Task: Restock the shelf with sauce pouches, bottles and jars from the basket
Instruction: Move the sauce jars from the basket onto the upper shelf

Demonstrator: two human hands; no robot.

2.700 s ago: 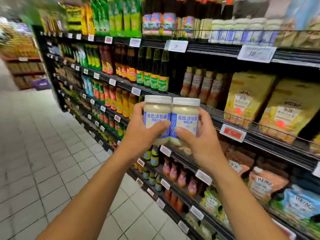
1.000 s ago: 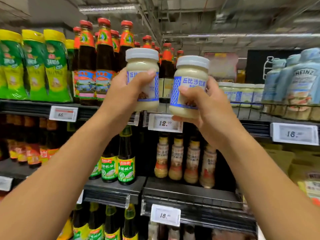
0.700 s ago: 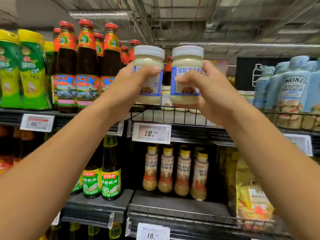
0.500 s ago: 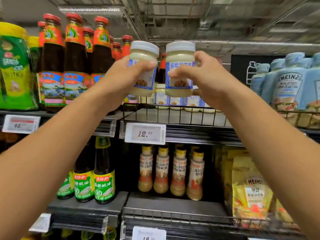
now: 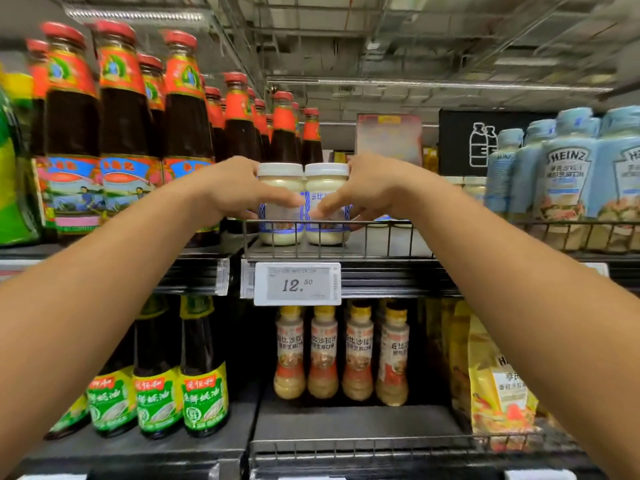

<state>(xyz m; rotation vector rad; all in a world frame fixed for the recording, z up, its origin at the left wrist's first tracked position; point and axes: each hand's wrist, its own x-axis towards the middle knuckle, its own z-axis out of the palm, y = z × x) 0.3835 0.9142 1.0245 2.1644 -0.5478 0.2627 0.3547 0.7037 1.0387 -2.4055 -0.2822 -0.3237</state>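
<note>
Two white-lidded jars of pale dressing stand side by side on the top shelf (image 5: 398, 252), just behind its wire rail. My left hand (image 5: 239, 192) grips the left jar (image 5: 280, 174) with the thumb across its label. My right hand (image 5: 367, 190) grips the right jar (image 5: 327, 178) the same way. Both jar bases sit on the shelf surface. More jars of the same kind stand further back, mostly hidden behind my right hand. The basket is not in view.
Tall dark sauce bottles (image 5: 180, 133) with red caps crowd the shelf to the left. Pale blue Heinz bottles (image 5: 568, 181) stand to the right. A price tag (image 5: 297, 284) reads 12.50. Below are small dressing bottles (image 5: 341, 355), green-labelled bottles (image 5: 204, 372) and yellow pouches (image 5: 498, 382).
Both hands have carried the jars forward and down from mid-air over the wire rail, and the jars now stand on the shelf. The view has come closer to the shelf.
</note>
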